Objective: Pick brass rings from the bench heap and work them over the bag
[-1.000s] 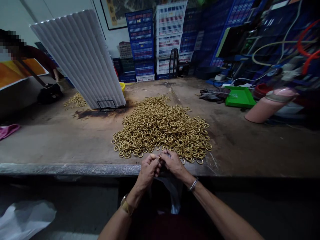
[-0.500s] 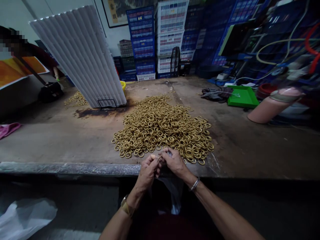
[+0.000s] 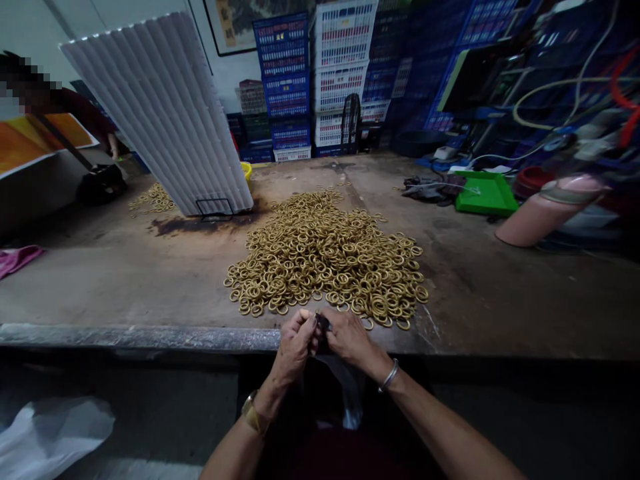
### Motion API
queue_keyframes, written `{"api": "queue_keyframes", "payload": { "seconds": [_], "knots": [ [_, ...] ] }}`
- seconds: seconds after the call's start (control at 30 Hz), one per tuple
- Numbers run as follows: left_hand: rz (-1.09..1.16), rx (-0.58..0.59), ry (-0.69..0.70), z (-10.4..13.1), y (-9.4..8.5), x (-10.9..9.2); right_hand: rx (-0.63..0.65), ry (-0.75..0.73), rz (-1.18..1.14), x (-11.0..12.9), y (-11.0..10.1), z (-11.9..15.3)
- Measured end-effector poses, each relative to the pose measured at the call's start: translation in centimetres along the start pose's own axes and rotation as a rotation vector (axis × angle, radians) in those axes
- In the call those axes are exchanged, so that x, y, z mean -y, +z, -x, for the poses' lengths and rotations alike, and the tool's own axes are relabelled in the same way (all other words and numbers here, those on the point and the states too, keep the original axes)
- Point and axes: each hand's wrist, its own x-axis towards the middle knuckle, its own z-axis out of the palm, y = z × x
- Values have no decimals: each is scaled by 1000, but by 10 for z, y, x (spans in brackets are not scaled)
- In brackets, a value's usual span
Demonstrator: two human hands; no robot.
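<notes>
A large pile of gold-coloured rings (image 3: 330, 247) lies on the brown table (image 3: 125, 287), close to its front edge. Just in front of the pile, my left hand (image 3: 299, 339) is closed, its thumb and fingers pinched together around something too small to make out. My right hand (image 3: 350, 337) is closed too and meets the left one. Between the fingertips shows a small dark object (image 3: 323, 324), apparently in the right hand's grip; its shape is unclear.
A tall ribbed white panel (image 3: 170, 113) stands in a black wire holder behind left, near a smaller ring heap (image 3: 153, 199). A green tray (image 3: 486, 193) and pink bottle (image 3: 545, 210) are at right. Stacked crates (image 3: 341, 80) stand behind. A person (image 3: 83, 110) is at far left.
My right hand has shifted slightly down and its fingers have folded inward. The dark object now shows between the fingertips. My left hand has barely moved.
</notes>
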Motion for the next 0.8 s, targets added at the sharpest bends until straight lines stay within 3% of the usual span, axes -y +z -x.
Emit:
{"api": "queue_keyframes", "payload": {
  "seconds": [0.13,0.27,0.37,0.47,0.53,0.7,0.8],
  "knots": [
    [108,46,-26,6,1,-6,-50,117,-2,-9,0,-8],
    [297,65,-104,7,1,-13,-122,198,-351,-5,0,-15],
    [366,62,-120,4,-1,-13,26,325,-765,6,2,-15],
    [380,60,-130,1,-3,-10,191,400,-985,14,4,-11],
    [367,57,-139,0,-5,-9,159,389,-1007,15,5,-9],
    [317,-10,-167,1,-7,-7,-121,233,-753,13,2,-10],
    [310,-41,-152,1,-7,-6,-131,169,-672,12,2,-10]
  ]
}}
